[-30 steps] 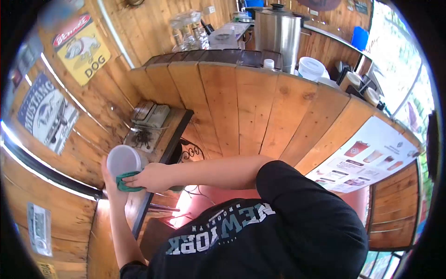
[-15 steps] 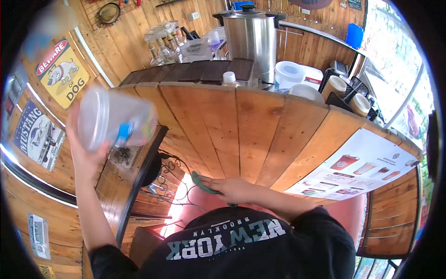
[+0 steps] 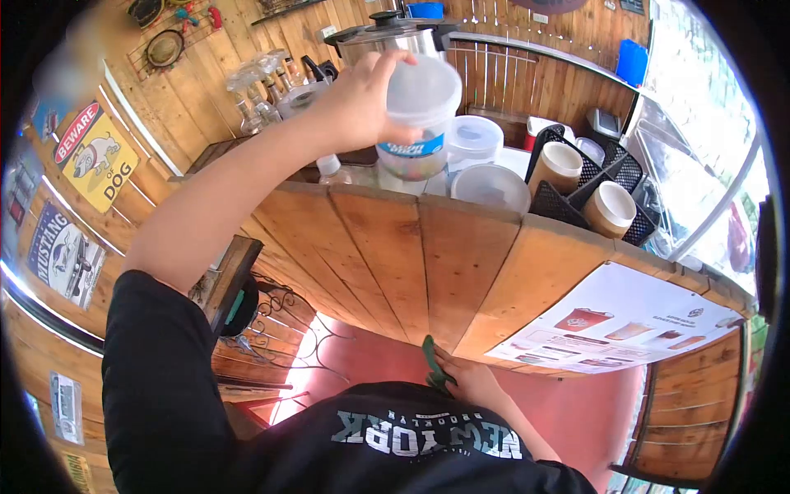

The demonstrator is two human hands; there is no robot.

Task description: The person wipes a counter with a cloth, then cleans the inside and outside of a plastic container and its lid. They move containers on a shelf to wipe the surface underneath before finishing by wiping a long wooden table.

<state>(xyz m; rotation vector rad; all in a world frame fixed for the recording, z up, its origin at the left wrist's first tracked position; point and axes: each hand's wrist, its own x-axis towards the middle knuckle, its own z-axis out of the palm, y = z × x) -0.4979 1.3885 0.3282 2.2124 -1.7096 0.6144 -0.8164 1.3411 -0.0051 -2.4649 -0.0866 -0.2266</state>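
Observation:
My left hand (image 3: 362, 103) is wrapped around the upper side of a clear plastic tub (image 3: 421, 99) with a blue label. Some coloured contents show through its bottom. Held nearly upright, the tub is over the counter, beside a white-lidded tub (image 3: 476, 138) and an open-looking clear container (image 3: 491, 189). Low in front of my shirt, my right hand (image 3: 473, 383) grips a green cloth (image 3: 433, 362), near the counter's wooden front panel (image 3: 387, 263).
A small bottle with a white cap (image 3: 331, 169) stands by the counter edge. Behind the tub is a large steel urn (image 3: 387, 37). A black mesh organizer (image 3: 588, 193) holds stacked cups on the right. A menu sheet (image 3: 617, 321) hangs on the panel.
My left hand has carried the tub from the left side up over the counter, turning it from tilted to nearly upright. My right hand with the cloth has moved right and lower.

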